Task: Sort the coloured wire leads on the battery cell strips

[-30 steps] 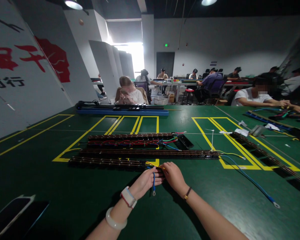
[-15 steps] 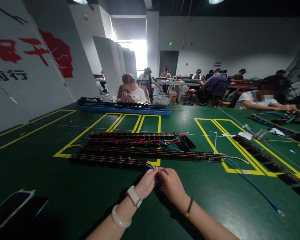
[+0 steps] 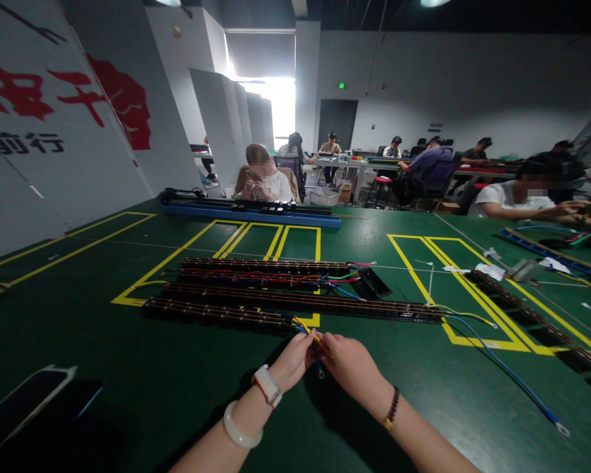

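Nearest my view, the left hand (image 3: 294,361) and right hand (image 3: 353,362) meet, fingers closed on yellow wiring (image 3: 303,325); a second ago I saw the left palm spread open. A blue lead (image 3: 317,360) now dangles between them. Fingers hide the yellow ends from me. Just beyond lies the black strip (image 3: 221,315); far across, a seated co-worker's (image 3: 276,187) handheld item is indistinct.
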Tool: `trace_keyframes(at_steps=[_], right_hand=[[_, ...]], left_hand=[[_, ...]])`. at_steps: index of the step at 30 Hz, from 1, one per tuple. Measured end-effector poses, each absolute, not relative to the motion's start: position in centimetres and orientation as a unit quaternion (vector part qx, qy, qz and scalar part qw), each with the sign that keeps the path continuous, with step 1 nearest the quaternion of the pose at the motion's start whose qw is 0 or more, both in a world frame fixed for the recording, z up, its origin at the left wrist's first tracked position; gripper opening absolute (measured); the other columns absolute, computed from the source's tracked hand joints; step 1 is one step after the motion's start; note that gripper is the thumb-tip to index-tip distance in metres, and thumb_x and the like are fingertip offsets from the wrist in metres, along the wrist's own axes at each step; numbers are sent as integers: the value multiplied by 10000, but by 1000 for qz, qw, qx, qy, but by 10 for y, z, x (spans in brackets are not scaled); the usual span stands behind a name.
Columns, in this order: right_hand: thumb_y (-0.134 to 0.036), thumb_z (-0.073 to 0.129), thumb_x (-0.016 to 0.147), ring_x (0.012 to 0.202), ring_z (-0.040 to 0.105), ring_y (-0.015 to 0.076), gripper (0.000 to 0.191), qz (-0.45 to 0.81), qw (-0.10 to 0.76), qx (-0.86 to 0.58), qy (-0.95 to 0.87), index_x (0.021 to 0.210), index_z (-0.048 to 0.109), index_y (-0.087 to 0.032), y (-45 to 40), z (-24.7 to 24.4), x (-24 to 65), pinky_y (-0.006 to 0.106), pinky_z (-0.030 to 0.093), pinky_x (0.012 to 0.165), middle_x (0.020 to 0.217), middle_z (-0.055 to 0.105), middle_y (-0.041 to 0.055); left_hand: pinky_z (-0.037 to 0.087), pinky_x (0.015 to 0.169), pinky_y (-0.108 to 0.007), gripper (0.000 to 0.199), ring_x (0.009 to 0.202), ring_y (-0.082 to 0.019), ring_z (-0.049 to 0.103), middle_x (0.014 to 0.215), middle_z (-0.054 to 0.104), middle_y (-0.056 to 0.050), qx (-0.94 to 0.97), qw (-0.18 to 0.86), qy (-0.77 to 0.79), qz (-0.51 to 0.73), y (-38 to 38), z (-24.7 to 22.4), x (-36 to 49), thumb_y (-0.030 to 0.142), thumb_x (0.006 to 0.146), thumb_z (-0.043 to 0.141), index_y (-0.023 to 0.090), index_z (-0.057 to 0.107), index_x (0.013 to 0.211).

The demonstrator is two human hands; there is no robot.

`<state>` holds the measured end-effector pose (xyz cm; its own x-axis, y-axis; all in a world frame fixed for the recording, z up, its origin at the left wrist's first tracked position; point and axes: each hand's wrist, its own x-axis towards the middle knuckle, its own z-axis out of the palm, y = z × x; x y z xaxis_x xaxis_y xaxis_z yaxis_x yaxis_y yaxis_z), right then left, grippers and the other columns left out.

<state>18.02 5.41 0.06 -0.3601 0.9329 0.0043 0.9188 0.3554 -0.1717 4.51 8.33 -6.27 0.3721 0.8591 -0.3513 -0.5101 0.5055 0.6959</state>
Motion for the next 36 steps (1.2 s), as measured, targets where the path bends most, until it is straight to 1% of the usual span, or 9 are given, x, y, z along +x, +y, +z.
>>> trace_keyframes(at_steps=[4, 8, 12, 16, 20, 24, 28, 31, 36], right_hand=[[-142, 487, 897, 728, 642, 197, 135, 35, 52, -584, -809, 893, 610, -197, 60, 4, 187, 279, 373, 599, 827, 666, 68], [-162, 447, 931, 719, 617, 150, 188, -1, 81, -606, -791, 851, 614, -197, 73, 4, 199, 255, 341, 589, 837, 618, 47], [-151, 450, 935, 732, 587, 148, 197, -14, 102, -598, -795, 925, 639, -206, 88, -20, 209, 255, 344, 624, 854, 603, 42], [-103, 509, 894, 756, 563, 169, 223, -48, 110, -564, -817, 1022, 642, -228, 97, -47, 216, 276, 361, 688, 898, 608, 46], [-90, 547, 864, 793, 548, 195, 213, -75, 110, -526, -840, 993, 655, -221, 98, -58, 217, 302, 377, 720, 873, 602, 47], [-94, 564, 851, 827, 530, 211, 215, -91, 151, -502, -847, 1009, 656, -208, 96, -60, 219, 322, 400, 745, 886, 596, 62], [-104, 553, 865, 886, 521, 197, 314, -76, 219, -422, -876, 1163, 596, -193, 90, -55, 226, 319, 416, 811, 992, 594, 82], [-138, 500, 911, 844, 527, 178, 340, -74, 207, -341, -914, 1241, 546, -203, 87, -47, 229, 320, 426, 799, 974, 609, 75], [-180, 448, 945, 835, 538, 168, 280, -73, 200, -287, -934, 1192, 576, -219, 84, -38, 229, 331, 425, 799, 1008, 640, 72]], left_hand=[[470, 896, -369, 200, 924, -204, 648, 925, 690, -106, 246, 809, 318, 428, 82, -59, 46, 307, 841, 616, 115, 613, 899], [455, 933, -395, 198, 950, -227, 655, 894, 699, -124, 249, 811, 304, 434, 82, -56, 47, 306, 861, 587, 109, 612, 867], [482, 887, -381, 205, 916, -229, 668, 860, 698, -144, 229, 813, 326, 424, 83, -55, 45, 279, 887, 539, 102, 601, 802], [495, 857, -354, 173, 914, -229, 667, 893, 696, -156, 223, 815, 323, 427, 83, -53, 44, 261, 871, 561, 99, 601, 824], [475, 896, -379, 171, 922, -234, 667, 903, 694, -162, 220, 819, 315, 426, 83, -53, 43, 245, 880, 541, 91, 602, 837], [426, 969, -407, 164, 976, -237, 654, 933, 693, -157, 207, 827, 303, 425, 84, -55, 43, 237, 892, 519, 101, 601, 853], [392, 1011, -417, 244, 1054, -235, 622, 995, 686, -164, 180, 846, 294, 406, 86, -56, 42, 268, 924, 441, 98, 613, 898], [398, 1009, -424, 275, 1081, -237, 605, 1031, 680, -161, 173, 845, 293, 412, 85, -54, 40, 262, 922, 409, 90, 621, 958], [439, 972, -392, 286, 1055, -232, 608, 1047, 672, -163, 174, 828, 305, 437, 82, -48, 42, 246, 907, 413, 79, 625, 1002]])
